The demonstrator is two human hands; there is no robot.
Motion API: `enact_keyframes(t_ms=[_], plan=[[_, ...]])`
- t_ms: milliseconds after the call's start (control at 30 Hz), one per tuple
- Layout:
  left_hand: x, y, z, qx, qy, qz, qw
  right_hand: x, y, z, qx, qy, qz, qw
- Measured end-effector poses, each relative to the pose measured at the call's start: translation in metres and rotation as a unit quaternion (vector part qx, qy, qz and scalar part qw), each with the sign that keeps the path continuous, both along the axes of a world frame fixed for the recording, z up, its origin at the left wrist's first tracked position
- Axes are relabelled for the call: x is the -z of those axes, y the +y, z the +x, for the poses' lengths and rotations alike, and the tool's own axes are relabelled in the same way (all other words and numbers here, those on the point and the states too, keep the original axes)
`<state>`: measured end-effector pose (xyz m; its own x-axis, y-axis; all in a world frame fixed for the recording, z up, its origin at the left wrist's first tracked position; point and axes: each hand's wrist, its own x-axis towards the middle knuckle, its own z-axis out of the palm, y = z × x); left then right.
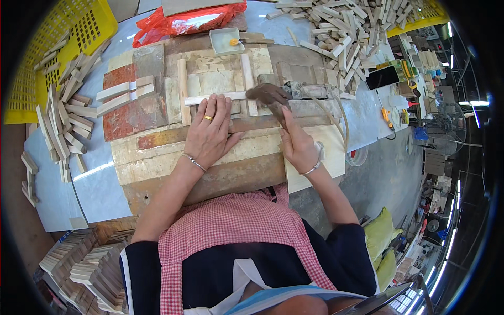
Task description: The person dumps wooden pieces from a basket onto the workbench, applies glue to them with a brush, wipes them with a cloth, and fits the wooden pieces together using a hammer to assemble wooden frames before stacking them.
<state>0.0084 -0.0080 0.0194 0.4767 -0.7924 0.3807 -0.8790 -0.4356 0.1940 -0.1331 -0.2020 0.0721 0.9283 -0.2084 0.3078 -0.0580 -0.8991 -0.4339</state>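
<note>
My left hand [210,128] lies with fingers stretched out over a pale wooden crosspiece [235,96], pressing its left part. Two wooden strips, one on the left [182,86] and one on the right [248,76], run away from me, and the crosspiece spans between them. In my right hand [300,149] is the handle of a dark hammer [270,96]. Its head hovers at or just above the right end of the crosspiece; contact cannot be made out. Worn boards form a work block [152,163] beneath these pieces.
Right of the frame pieces sits a metal cylinder fixture [312,91] with a hose. Behind them stand a shallow dish [227,42] and a red plastic bag [191,23]. Wooden sticks pile at far right [346,31] and left [58,126], beside a yellow crate [86,26].
</note>
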Motion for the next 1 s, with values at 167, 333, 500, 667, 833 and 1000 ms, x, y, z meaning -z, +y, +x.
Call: enact_keyframes(t_ms=[167,333,500,667,833,1000], plan=[[0.003,0.005,-0.001,-0.011,0.007,0.018,1.000,-0.016,0.005,0.013,-0.026,-0.047,0.037,0.998],[0.000,0.000,-0.003,-0.009,0.008,0.018,1.000,0.019,0.003,0.019,-0.037,-0.031,0.002,0.999],[0.010,0.001,-0.009,-0.012,0.021,0.000,1.000,-0.024,0.029,0.049,-0.084,-0.016,0.059,0.995],[0.015,0.005,-0.012,-0.006,0.010,-0.009,1.000,-0.011,0.055,0.070,-0.164,0.001,-0.020,0.986],[0.018,0.005,-0.012,0.008,0.000,-0.016,1.000,-0.006,0.052,0.078,-0.147,0.143,0.044,0.978],[0.015,0.004,-0.011,-0.011,0.012,-0.006,1.000,-0.022,0.029,0.058,-0.101,-0.081,0.025,0.991]])
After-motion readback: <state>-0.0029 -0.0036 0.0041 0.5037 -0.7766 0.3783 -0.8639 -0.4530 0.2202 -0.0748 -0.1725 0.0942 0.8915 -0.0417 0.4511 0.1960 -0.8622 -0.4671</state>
